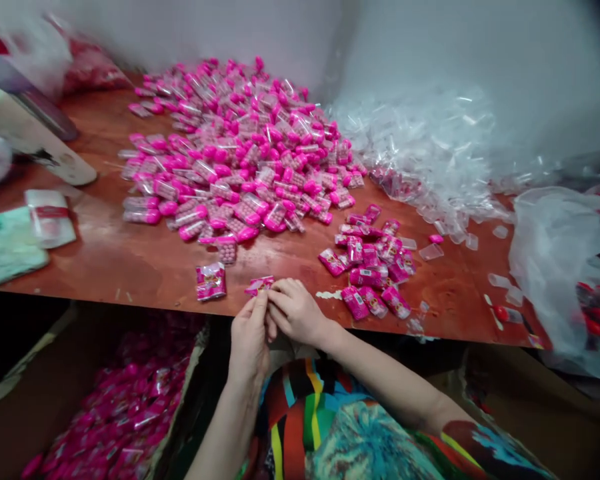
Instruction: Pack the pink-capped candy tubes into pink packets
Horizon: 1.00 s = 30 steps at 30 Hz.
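While the left hand [249, 333] and right hand [295, 310] are meeting at the table's [165, 267] front edge, their fingertips are pinching a small printed pink wrapper [259, 285], which is poking out just past them; can't tell if anything's inside, fingers are covering it. Just left of the grip, a filled pink packet [211, 281] is lying flat, with a pink-capped bottle [227, 251] of beads sitting right behind it. Farther out from the hands, a big bottle pile [245, 160] is sprawling, and a bunch of wrapped packets [373, 260] is sitting off to the grip's right.
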Available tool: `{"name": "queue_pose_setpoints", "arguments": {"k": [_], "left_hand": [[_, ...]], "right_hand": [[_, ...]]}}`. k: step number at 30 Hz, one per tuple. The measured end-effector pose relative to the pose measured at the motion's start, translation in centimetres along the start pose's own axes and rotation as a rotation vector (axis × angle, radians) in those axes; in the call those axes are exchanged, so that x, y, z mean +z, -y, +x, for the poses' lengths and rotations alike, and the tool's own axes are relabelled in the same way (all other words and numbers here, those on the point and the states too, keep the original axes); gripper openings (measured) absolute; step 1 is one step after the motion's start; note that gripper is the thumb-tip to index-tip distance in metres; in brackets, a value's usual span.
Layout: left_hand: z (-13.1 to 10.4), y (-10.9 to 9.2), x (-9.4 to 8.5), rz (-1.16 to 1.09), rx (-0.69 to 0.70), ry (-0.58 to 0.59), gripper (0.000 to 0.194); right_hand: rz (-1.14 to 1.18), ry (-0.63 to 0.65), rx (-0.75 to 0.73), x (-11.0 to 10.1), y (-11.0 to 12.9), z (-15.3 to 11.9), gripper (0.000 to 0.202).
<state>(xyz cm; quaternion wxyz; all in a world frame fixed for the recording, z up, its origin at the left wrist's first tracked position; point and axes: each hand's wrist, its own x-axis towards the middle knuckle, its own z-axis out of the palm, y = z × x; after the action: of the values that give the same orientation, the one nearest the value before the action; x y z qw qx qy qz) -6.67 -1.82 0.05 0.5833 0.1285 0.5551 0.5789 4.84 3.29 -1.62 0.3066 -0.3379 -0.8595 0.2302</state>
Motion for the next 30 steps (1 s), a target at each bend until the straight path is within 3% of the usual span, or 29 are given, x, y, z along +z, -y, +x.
{"name": "queue_pose_setpoints", "arguments": {"k": [3, 5, 7, 11, 14, 16, 19, 21, 23, 25, 27, 30], "left_hand": [[0.5, -0.7, -1.6, -0.059, 0.020, -0.112, 0.040], [0.7, -1.4, -2.4, -0.077, 0.019, -0.161, 0.042], [0.6, -1.8, -2.8, -0.084, 0.003, -0.180, 0.047], [0.1, -1.7, -2.5, -0.094, -0.037, -0.161, 0.049], [-0.2, -1.5, -2.3, -0.102, -0.053, -0.157, 0.046], [-0.4, -1.6, -2.2, -0.099, -0.045, -0.161, 0.046], [-0.6, -1.7, -2.2, -0.100, -0.029, -0.155, 0.047], [-0.8, -1.7, -2.0, -0.114, -0.030, -0.147, 0.047], [-0.8, -1.3, -1.5, -0.121, -0.046, -0.122, 0.046], [-0.8, -0.7, -0.9, -0.115, -0.072, -0.082, 0.045], [-0.8, 0.1, -0.2, -0.085, -0.091, -0.034, 0.042], [-1.0, 1.0, 0.7, 0.103, -0.089, 0.056, 0.039]], "right_hand": [[0.285, 0.100, -0.015, 0.5, -0.5, 2.5, 0.024], [0.326, 0.063, 0.047, 1.1, -1.1, 5.2, 0.026], [0.204, 0.011, 0.138, 2.2, -1.4, 8.2, 0.026], [-0.145, 0.037, 0.347, 4.9, -0.7, 12.7, 0.033], [-0.294, 0.102, 0.414, 5.9, 0.0, 14.0, 0.049], [-0.270, 0.133, 0.408, 5.9, -0.3, 14.1, 0.047], [-0.028, 0.054, 0.441, 4.9, -1.8, 13.2, 0.046], [0.270, -0.044, 0.524, 3.6, -2.9, 11.5, 0.044], [0.622, -0.079, 0.606, 1.9, -3.5, 8.8, 0.039], [0.905, -0.020, 0.645, 0.1, -3.5, 5.4, 0.037], [1.020, 0.021, 0.673, -1.6, -3.0, 2.2, 0.039], [0.972, -0.067, 0.664, -4.1, -2.1, -1.1, 0.040]]}}
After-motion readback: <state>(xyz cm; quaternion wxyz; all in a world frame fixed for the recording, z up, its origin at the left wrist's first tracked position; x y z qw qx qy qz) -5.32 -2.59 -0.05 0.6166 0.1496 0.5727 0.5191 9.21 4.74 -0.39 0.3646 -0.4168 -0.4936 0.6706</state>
